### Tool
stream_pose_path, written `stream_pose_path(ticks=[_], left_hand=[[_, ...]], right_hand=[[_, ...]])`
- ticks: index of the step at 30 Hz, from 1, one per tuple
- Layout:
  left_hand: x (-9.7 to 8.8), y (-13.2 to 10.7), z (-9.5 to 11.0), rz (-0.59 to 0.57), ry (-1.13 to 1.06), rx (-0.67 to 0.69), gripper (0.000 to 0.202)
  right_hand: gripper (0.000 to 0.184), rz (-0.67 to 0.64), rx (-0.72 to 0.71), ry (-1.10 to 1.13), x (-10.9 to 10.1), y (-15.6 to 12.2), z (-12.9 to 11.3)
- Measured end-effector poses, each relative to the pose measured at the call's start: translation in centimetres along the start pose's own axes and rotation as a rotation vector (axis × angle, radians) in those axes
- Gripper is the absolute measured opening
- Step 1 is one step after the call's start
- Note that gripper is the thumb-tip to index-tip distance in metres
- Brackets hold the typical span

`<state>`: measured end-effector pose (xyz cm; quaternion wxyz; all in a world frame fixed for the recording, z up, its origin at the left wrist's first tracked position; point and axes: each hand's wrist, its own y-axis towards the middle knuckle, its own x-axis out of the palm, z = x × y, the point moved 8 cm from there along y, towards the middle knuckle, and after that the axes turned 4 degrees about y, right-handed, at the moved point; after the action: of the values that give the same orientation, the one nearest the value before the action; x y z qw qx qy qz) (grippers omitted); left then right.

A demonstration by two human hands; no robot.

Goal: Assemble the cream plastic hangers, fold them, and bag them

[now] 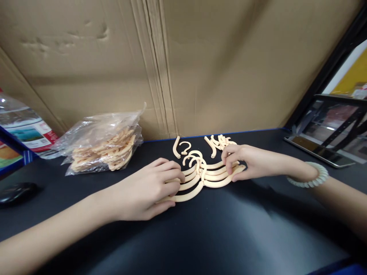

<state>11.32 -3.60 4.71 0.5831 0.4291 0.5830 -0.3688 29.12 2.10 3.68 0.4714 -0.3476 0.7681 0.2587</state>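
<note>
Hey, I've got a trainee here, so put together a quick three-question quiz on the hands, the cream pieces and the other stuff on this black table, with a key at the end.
1. True or false: the left hand and the right hand both touch the curved cream pieces.

2. Where is the clear plastic bag relative to the black mouse?
A) Nearer and to its left
B) Farther back and to its right
C) Directly on top of it

3. Fill in the blank: the pale bracelet is on the same side as the ____ hand.

Key: 1. True; 2. B; 3. right
</note>
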Motion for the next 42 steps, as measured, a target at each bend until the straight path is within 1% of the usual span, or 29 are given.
stream_pose_path(ticks=[1,4,6,12,16,19,23,25,28,30,33,38,40,42], left_hand=[[0.1,0.0,-0.1,0.0,-0.005,-0.005,0.005],[0.2,-0.1,-0.6,0.001,-0.04,-0.037,0.019],[0.3,-0.2,-1.2,-0.006,-0.051,-0.061,0.023],[0.4,-0.7,-2.9,0.029,-0.105,-0.111,0.015],[0.8,-0.9,-3.8,0.015,-0.097,-0.143,0.012],[1.0,-1.0,-4.1,0.011,-0.092,-0.155,0.01],[0.8,-1.1,-4.2,0.035,-0.099,-0.155,0.008],[0.7,-1.2,-4.4,0.052,-0.111,-0.167,0.01],[0.6,-1.3,-4.9,0.069,-0.099,-0.205,0.02],[0.4,-1.4,-5.2,0.071,-0.071,-0.227,0.023],[-0.2,-1.7,-5.8,0.071,-0.021,-0.273,0.02],[-1.2,-2.2,-7.1,0.09,0.061,-0.395,0.02],[-1.2,-2.4,-7.5,0.103,0.066,-0.425,0.019],[-1.2,-2.5,-7.8,0.114,0.065,-0.456,0.018]], right_hand=[[0.007,0.001,-0.002,0.005,0.1,0.1,0.0],[0.007,-0.002,-0.012,0.043,0.4,0.3,0.0],[0.008,-0.007,-0.01,0.069,0.5,0.4,0.0],[0.011,0.027,-0.024,0.046,0.5,0.6,0.1],[0.012,0.061,-0.045,0.007,0.5,0.7,0.2],[0.013,0.065,-0.056,0.006,0.6,0.6,0.4],[0.016,0.078,-0.07,0.0,0.5,0.5,0.5],[0.016,0.079,-0.061,0.006,0.3,0.5,0.6],[0.018,0.08,-0.054,0.006,-0.1,0.4,0.7],[0.017,0.097,-0.055,0.003,-0.5,0.3,0.7],[0.012,0.187,-0.032,-0.023,-1.5,0.1,1.0],[0.015,0.416,0.058,-0.069,-3.6,-0.6,1.7],[0.015,0.478,0.087,-0.062,-4.0,-0.8,1.9],[0.015,0.511,0.104,-0.058,-4.1,-0.8,2.1]])
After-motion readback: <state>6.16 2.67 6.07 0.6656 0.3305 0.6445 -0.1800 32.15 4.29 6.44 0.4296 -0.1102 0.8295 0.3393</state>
